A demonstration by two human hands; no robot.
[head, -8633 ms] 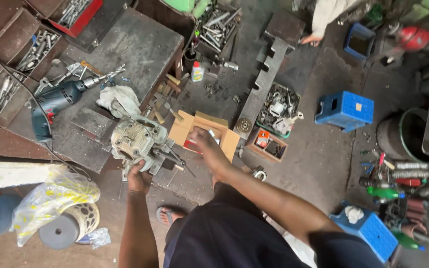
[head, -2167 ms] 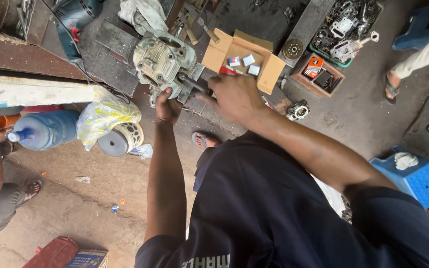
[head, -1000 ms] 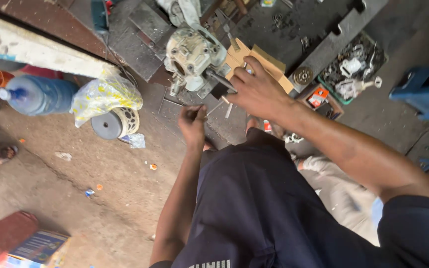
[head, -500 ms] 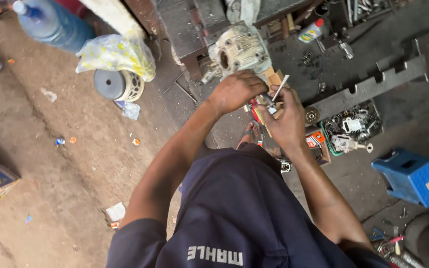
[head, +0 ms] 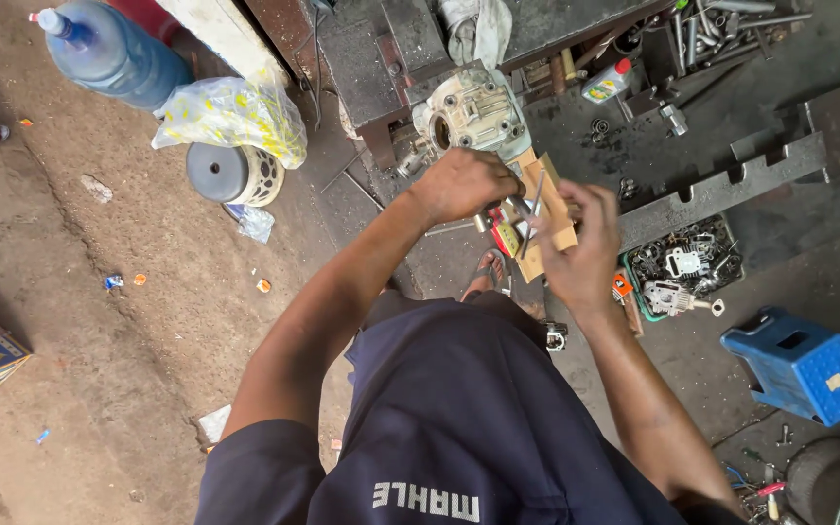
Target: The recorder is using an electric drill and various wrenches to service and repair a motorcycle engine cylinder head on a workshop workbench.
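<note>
Bolt (head: 531, 209), long and thin, is standing near-upright over the cardboard box (head: 554, 219), being pinched by the right hand (head: 580, 243), while the left hand (head: 464, 185) is gripping a small part just left, below the motor housing (head: 473, 117).

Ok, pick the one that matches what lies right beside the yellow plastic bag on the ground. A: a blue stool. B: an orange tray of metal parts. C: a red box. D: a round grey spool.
D: the round grey spool sits just below the yellow plastic bag, while the blue stool stands far off to the other side.
</note>
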